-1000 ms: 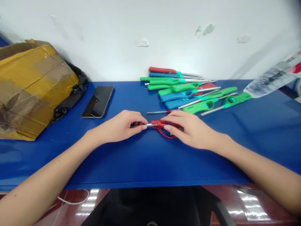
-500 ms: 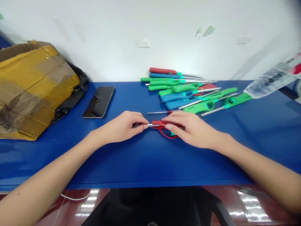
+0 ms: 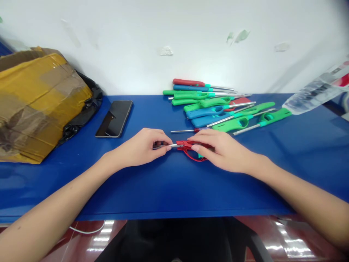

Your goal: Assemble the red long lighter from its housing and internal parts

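Note:
My left hand [image 3: 147, 146] pinches a slim silver metal piece [image 3: 177, 145] between thumb and fingers; whether it is a tool or a part of the lighter I cannot tell. Its right end lies at the open front of a red lighter body [image 3: 187, 143], which has a trigger loop and a bit of teal trigger. Thumb and fingers of my right hand [image 3: 220, 147] hold that body against the table, hiding its rear. Just behind it lies a screwdriver [image 3: 182, 131], thin-shafted, its red handle partly covered by my right hand.
Several long-necked lighters [image 3: 207, 111] in green, blue and red lie heaped by the wall. A phone [image 3: 114, 119] and a taped cardboard box [image 3: 40, 109] with black plastic are on the left. A clear plastic bottle [image 3: 313, 92] leans in from the right. The blue table [image 3: 174, 193] ends in front.
Both hands stay almost in place. The silver piece has turned slightly in my left fingers, and its end still lies at the front of the red lighter body.

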A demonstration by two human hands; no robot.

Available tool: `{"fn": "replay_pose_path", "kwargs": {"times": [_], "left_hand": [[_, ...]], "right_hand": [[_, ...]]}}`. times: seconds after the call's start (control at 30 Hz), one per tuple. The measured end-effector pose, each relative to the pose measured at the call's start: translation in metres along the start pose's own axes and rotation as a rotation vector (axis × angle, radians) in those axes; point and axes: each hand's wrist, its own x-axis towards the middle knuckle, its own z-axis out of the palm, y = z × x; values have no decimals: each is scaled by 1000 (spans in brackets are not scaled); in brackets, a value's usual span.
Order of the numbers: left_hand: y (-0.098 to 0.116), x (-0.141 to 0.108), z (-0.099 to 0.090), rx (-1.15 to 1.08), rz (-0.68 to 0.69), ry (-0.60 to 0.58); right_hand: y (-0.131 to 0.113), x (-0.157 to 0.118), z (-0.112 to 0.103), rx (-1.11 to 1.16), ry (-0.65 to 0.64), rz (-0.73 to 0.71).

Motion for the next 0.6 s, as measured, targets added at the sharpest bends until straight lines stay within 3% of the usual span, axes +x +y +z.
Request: {"fn": "replay_pose_path", "kwargs": {"times": [0.23,0.6], "left_hand": [[4,-1,1,-43,-38,57],[0,0,13,7,103,112]], "right_hand": [[-1,1,-3,37,-18,16],[5,1,-3,91,38,17]]}}
